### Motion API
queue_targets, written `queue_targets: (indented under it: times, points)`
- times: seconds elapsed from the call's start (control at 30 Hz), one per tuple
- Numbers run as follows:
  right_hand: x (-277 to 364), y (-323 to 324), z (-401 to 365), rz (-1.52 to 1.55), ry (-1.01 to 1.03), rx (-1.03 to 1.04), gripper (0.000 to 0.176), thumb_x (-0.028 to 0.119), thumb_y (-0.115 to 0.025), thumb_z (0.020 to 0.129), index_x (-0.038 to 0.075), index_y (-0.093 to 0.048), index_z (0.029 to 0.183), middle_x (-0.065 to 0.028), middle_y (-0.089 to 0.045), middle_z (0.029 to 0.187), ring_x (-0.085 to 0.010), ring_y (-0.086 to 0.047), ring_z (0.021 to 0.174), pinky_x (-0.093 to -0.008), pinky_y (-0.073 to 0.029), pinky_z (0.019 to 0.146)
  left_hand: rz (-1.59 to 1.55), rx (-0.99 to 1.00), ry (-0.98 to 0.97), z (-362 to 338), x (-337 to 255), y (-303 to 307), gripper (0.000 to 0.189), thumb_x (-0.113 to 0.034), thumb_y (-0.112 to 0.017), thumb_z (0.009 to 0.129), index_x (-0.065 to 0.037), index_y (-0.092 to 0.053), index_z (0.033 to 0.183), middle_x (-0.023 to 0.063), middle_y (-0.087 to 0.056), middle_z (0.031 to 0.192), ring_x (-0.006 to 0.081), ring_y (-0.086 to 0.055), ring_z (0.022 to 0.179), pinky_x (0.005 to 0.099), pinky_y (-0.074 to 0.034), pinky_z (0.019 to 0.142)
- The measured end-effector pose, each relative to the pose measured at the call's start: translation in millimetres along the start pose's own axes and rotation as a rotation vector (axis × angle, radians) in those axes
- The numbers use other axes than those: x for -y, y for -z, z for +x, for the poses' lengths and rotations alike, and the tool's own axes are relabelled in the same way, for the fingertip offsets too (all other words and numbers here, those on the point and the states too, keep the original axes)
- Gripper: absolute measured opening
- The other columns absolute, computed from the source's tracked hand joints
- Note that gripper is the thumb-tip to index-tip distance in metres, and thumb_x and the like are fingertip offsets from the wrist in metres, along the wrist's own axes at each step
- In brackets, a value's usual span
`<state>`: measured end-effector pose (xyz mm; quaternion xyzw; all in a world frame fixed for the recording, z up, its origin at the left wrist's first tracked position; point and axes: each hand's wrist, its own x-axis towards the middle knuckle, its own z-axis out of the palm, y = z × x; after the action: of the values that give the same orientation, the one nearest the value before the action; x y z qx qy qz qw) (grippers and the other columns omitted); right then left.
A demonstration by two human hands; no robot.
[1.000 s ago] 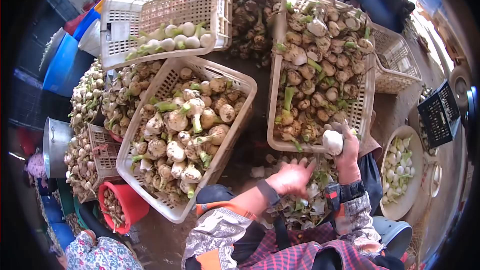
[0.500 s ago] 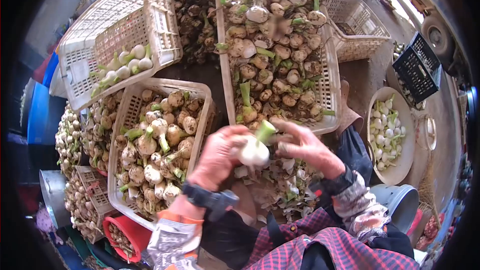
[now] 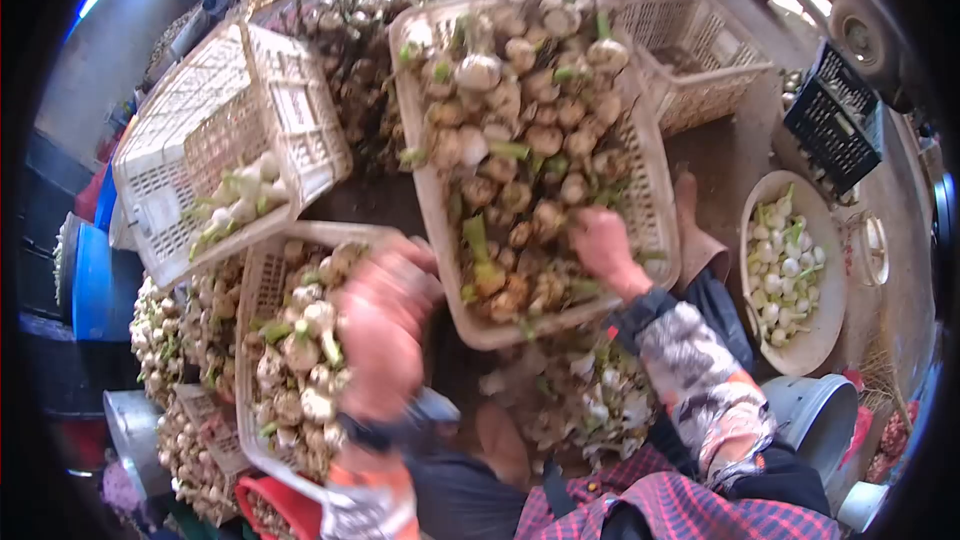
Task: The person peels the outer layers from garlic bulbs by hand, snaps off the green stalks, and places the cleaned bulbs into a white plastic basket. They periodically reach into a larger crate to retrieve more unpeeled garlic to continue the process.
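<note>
My right hand point(image 3: 604, 248) reaches into the large white crate point(image 3: 436, 240) in the middle, its fingers curled closed on a soil-stained garlic bulb point(image 3: 549, 219) that they partly cover. Around it lie many more unpeeled bulbs with short green stems. My left hand point(image 3: 388, 330) is smeared by motion above the right side of the lower-left crate point(image 3: 250, 380), which also holds dirty garlic bulbs. Whether its fingers hold anything cannot be made out. White cleaned bulbs point(image 3: 245, 190) rest in the tilted upper-left crate point(image 3: 160, 170).
Peeled skins and leaf scraps point(image 3: 600, 390) litter the floor below the middle crate. At right stand a round basin point(image 3: 828, 310) of white bulbs, a black crate point(image 3: 825, 125) and a metal bucket point(image 3: 825, 410). A red bucket point(image 3: 290, 505) stands at lower left.
Both hands were together on a white garlic bulb with a green stem and have parted. My left hand has moved left, my right hand up into the middle crate. The view has shifted.
</note>
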<state>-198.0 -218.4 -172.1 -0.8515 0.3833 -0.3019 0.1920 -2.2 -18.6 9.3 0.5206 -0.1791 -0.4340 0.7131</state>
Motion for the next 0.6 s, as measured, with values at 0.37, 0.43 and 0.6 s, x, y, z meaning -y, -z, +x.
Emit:
queue_targets:
  times: [0.37, 0.43, 0.6]
  points:
    - [150.9, 133.2, -44.3, 0.678, -0.143, 0.325, 0.055, 0.029, -0.072, 0.08, -0.002, -0.053, 0.122, -0.019, -0.066, 0.097, -0.0274, -0.066, 0.087, -0.0352, -0.051, 0.077, 0.049, 0.148, 0.249, -65.2, 90.4, -40.9, 0.025, -0.008, -0.052, 0.095, -0.001, -0.054, 0.119, 0.0075, -0.059, 0.113, 0.0124, -0.061, 0.092, 0.0259, -0.051, 0.076]
    - [151.4, 123.5, -53.3, 0.574, -0.047, 0.248, 0.066, 0.028, -0.073, 0.08, -0.003, -0.044, 0.131, -0.0204, -0.063, 0.111, -0.0265, -0.063, 0.101, -0.034, -0.049, 0.086, -0.319, 0.051, 0.283, -66.2, 83.0, -49.0, 0.027, -0.007, -0.051, 0.095, 0.0, -0.052, 0.121, 0.0064, -0.06, 0.111, 0.0116, -0.061, 0.089, 0.0254, -0.052, 0.075]
    - [156.1, 108.1, -84.1, 0.334, 0.081, 0.12, 0.072, 0.025, -0.076, 0.074, -0.009, -0.043, 0.128, -0.0289, -0.053, 0.121, -0.0378, -0.055, 0.112, -0.0388, -0.046, 0.093, -0.214, 0.087, 0.097, -62.2, 83.8, -45.4, 0.03, 0.001, -0.052, 0.091, 0.002, -0.051, 0.121, 0.0074, -0.061, 0.11, 0.0112, -0.061, 0.086, 0.0238, -0.052, 0.074]
